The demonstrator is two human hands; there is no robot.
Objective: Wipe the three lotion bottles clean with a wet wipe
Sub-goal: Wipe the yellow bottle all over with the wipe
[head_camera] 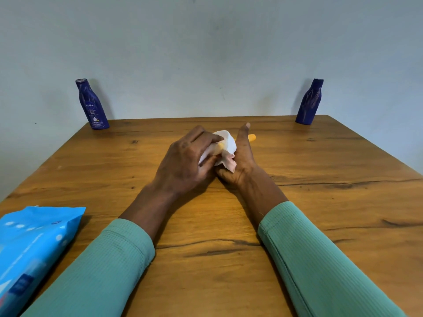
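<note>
1. Yellow bottle (251,137) lies on its side at table (320,202) centre, cap end poking out toward 2 o'clock, mostly hidden.
2. Both forearms angle inward, meeting over it; green sleeves (109,266).
3. Left hand (185,163), knuckles up, fingers curled, clamps the wet wipe (226,143) round the bottle.
4. Right hand (242,156) cradles the bottle from 3 o'clock, thumb straight, fingers tucked beneath.
5. Wipe white, crumpled.
6. Blue bottles upright at 11 o'clock (92,106) and 1 o'clock (309,104).
7. Wipes pack (32,243) at 8 o'clock.
</note>
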